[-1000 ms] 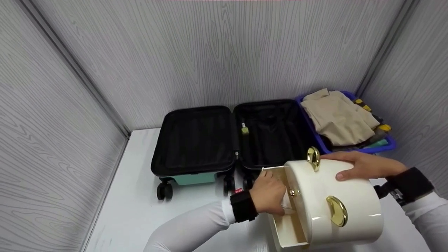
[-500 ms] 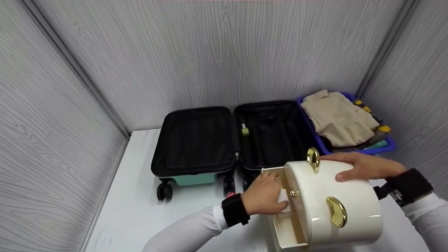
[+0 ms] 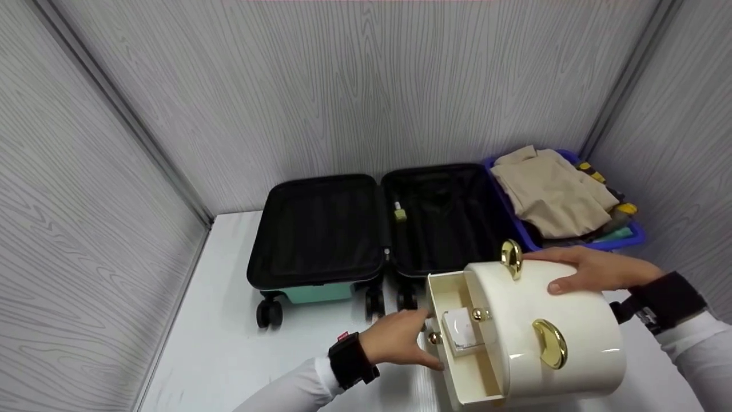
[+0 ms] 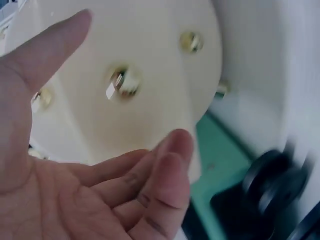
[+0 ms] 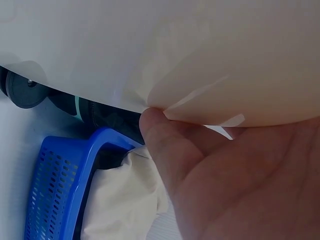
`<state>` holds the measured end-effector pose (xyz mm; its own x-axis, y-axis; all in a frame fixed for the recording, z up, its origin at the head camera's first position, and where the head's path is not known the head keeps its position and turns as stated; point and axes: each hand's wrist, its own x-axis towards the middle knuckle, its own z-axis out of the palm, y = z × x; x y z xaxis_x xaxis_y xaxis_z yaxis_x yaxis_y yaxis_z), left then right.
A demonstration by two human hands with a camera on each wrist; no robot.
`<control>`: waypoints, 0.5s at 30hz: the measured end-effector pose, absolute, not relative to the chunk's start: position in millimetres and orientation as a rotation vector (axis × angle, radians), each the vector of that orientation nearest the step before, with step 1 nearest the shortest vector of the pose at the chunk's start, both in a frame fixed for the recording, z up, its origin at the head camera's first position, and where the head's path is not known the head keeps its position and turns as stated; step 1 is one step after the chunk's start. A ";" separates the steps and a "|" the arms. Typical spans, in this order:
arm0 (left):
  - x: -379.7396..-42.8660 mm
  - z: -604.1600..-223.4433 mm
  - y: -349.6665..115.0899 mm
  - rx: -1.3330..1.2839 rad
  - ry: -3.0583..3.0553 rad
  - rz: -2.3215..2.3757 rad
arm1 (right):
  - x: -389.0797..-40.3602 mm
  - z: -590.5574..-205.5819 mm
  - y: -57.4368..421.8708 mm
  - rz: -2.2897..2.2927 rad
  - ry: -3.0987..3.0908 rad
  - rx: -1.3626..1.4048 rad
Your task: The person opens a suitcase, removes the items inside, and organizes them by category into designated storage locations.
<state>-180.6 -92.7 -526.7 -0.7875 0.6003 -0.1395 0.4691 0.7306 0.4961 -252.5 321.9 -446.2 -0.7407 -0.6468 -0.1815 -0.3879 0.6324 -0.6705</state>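
A cream rounded storage case (image 3: 583,337) with gold crescent-shaped fittings stands at the front right in the head view. Its drawer (image 3: 472,395) is pulled out toward the left, and a small white box (image 3: 459,328) lies inside. My left hand (image 3: 396,341) is just outside the drawer front, thumb and fingers spread on either side of a gold knob (image 3: 434,338). In the left wrist view that knob (image 4: 124,82) shows in the gap, with nothing held. My right hand (image 3: 600,273) rests on the case's curved side, fingers extended and thumb apart.
An open suitcase (image 3: 326,229) with black lining lies behind, a small yellow-green bottle (image 3: 400,214) in its right half. A blue basket (image 3: 635,241) to the right holds a beige cloth (image 3: 552,191) and other items. Panel walls (image 3: 354,86) enclose the table.
My left hand has come out of the drawer and moved left to its front, uncovering the white box inside. The right hand and the case have stayed in place.
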 end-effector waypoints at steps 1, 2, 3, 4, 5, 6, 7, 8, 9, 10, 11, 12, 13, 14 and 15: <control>-180.5 -530.1 -91.4 0.848 2.633 0.664 | -252.7 -446.1 321.8 -0.865 2.451 -0.822; -180.7 -533.2 -90.1 0.862 2.624 0.684 | -252.9 -445.9 321.7 -0.872 2.444 -0.820; -181.3 -535.8 -88.8 0.875 2.615 0.699 | -252.9 -445.7 321.7 -0.874 2.443 -0.819; -182.2 -538.0 -87.6 0.890 2.609 0.700 | -252.8 -445.6 321.7 -0.886 2.430 -0.818; -183.6 -539.7 -86.5 0.907 2.598 0.707 | -252.3 -445.4 321.8 -0.889 2.426 -0.820; -185.1 -541.6 -85.3 0.926 2.586 0.712 | -251.5 -445.1 321.9 -0.888 2.429 -0.819; -186.7 -543.1 -84.0 0.945 2.579 0.713 | -250.8 -444.9 322.3 -0.893 2.420 -0.821; -188.4 -544.9 -82.4 0.957 2.570 0.715 | -250.1 -444.4 322.4 -0.894 2.417 -0.820; -190.2 -546.6 -80.6 0.970 2.562 0.719 | -249.8 -444.2 322.4 -0.892 2.416 -0.822; -192.2 -548.7 -77.8 0.984 2.557 0.718 | -249.3 -444.2 323.0 -0.892 2.412 -0.824; -193.7 -550.6 -74.8 0.995 2.553 0.722 | -248.9 -444.3 323.4 -0.887 2.415 -0.822; -194.8 -552.4 -71.4 1.000 2.556 0.720 | -248.8 -444.5 323.7 -0.889 2.413 -0.822; -195.7 -554.1 -67.8 1.002 2.560 0.720 | -249.0 -444.8 324.0 -0.894 2.406 -0.822; -196.4 -555.9 -63.8 1.002 2.560 0.725 | -249.0 -445.2 324.1 -0.891 2.412 -0.824; -196.9 -557.1 -59.7 1.004 2.560 0.738 | -249.3 -445.9 324.1 -0.901 2.404 -0.834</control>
<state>-196.9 -59.7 -557.1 -0.7136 0.6957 -0.0818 0.5454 0.6251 0.5584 -249.3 324.1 -445.9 -0.7220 -0.6668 -0.1846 -0.3810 0.6059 -0.6984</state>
